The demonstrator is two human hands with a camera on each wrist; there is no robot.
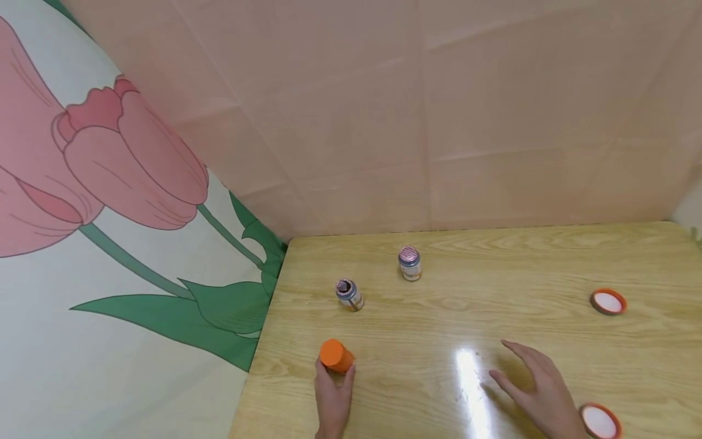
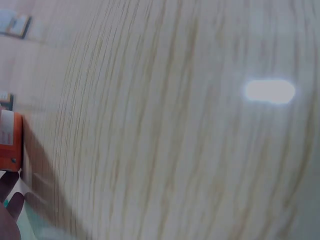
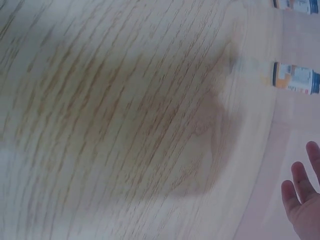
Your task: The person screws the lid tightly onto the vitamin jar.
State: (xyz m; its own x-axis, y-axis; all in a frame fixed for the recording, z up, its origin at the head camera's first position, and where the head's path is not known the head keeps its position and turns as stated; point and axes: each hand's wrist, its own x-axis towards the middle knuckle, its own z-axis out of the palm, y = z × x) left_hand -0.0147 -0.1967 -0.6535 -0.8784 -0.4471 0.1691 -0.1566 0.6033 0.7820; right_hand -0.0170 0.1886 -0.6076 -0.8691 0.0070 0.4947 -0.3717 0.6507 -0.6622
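My left hand (image 1: 333, 396) holds an orange bottle (image 1: 336, 355) near the table's left edge, thumb on one side and fingers on the other. In the left wrist view the bottle (image 2: 10, 142) shows a white label at the frame's left side. Over the right part of the table my right hand (image 1: 540, 390) is held with thumb and fingers spread apart, nothing between them. Close to it lies an upturned orange-rimmed lid (image 1: 600, 421); the wrist partly overlaps its left side. The right wrist view shows the fingers (image 3: 301, 182) extended.
Beyond the left hand stands a small labelled bottle (image 1: 350, 295) with a dark opening in its top. Farther back is a similar bottle (image 1: 409, 263) with a pinkish patterned seal. Another upturned lid (image 1: 608, 302) lies at the right. A pink-covered wall (image 1: 428, 122) borders the wooden table (image 1: 493, 262).
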